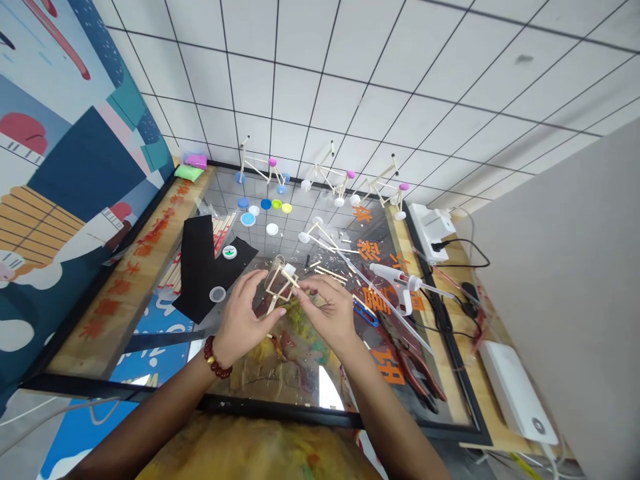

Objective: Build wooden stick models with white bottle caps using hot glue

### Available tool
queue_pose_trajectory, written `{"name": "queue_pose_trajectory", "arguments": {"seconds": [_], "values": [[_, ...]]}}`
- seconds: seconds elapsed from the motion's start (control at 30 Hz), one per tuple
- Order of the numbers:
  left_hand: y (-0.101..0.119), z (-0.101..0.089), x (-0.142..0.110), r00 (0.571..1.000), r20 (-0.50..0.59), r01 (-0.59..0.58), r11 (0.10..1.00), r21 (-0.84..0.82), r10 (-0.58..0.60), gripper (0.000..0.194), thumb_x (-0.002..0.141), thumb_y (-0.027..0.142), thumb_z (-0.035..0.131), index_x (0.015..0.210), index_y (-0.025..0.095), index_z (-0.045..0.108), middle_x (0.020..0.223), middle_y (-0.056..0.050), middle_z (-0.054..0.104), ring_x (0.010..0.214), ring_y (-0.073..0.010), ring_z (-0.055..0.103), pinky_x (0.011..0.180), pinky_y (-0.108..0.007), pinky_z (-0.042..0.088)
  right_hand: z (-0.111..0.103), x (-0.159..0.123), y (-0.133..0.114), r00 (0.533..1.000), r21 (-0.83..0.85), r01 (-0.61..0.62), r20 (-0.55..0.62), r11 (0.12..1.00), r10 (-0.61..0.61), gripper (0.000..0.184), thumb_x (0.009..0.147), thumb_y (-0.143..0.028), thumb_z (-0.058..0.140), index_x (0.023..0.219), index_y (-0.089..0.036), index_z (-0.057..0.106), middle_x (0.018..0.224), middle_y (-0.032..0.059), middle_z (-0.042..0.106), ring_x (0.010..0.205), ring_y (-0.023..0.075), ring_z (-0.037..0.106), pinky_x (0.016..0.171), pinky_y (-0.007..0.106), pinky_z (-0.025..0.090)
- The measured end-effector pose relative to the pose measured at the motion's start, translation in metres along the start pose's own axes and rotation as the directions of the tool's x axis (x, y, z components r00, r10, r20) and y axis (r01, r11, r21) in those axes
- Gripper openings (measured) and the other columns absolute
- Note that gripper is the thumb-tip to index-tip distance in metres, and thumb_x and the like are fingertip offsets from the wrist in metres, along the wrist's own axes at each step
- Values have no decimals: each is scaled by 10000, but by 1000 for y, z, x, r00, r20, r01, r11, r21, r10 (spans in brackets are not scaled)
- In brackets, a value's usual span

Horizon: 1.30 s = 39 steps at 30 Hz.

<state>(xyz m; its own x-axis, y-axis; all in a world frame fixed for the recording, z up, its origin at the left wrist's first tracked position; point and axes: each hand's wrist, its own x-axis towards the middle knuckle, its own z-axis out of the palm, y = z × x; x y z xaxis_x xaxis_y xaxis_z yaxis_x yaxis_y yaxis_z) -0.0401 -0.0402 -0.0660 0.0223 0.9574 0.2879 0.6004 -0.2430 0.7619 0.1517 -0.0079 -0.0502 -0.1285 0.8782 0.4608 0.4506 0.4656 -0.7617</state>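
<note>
Over the middle of the glass tabletop, my left hand (245, 320) is closed around the lower left of a small frame of thin wooden sticks (273, 291). A red-brown bead bracelet is on that wrist. My right hand (327, 310) pinches a wooden stick (289, 275) at the frame's right side, with thumb and fingertips together. A small white piece (289, 269) shows at the top of the frame. Whether the stick is fixed to the frame I cannot tell.
Several stick models with caps as wheels (327, 177) stand along the back wall. Bottle caps (249, 219) and black sheets (197, 267) lie to the left. On the right are a white glue gun (393, 275), red-handled pliers (413, 363), a blue-handled tool (366, 313) and a power strip (430, 230).
</note>
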Motion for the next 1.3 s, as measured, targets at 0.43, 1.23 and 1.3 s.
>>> {"name": "queue_pose_trajectory", "arguments": {"seconds": [0.43,1.23,1.3], "values": [[-1,-2,-2,1000,20,10,1000,17,-11,678,776,279,757,1388,216,471,1361,-145,544,1292,-319,522,1105,-484,425,-3,2,-5,1000,-31,-6,-25,1000,5,43,839,-224,708,880,-234,718,831,34,729,693,166,641,722,335,523],[2,0,9,984,-126,-119,990,73,128,179,788,266,778,922,193,684,972,-59,689,926,-210,651,864,-365,526,-51,-30,9,990,-94,-58,-136,994,45,68,835,-227,745,897,-231,715,856,30,725,772,175,673,726,327,542],[3,-1,10,980,-122,-151,988,33,154,53,824,232,746,838,198,707,883,-36,704,840,-174,660,798,-315,529,-65,-39,13,988,-115,-66,-148,991,48,90,828,-220,752,910,-232,717,865,30,722,775,171,672,725,320,544]]}}
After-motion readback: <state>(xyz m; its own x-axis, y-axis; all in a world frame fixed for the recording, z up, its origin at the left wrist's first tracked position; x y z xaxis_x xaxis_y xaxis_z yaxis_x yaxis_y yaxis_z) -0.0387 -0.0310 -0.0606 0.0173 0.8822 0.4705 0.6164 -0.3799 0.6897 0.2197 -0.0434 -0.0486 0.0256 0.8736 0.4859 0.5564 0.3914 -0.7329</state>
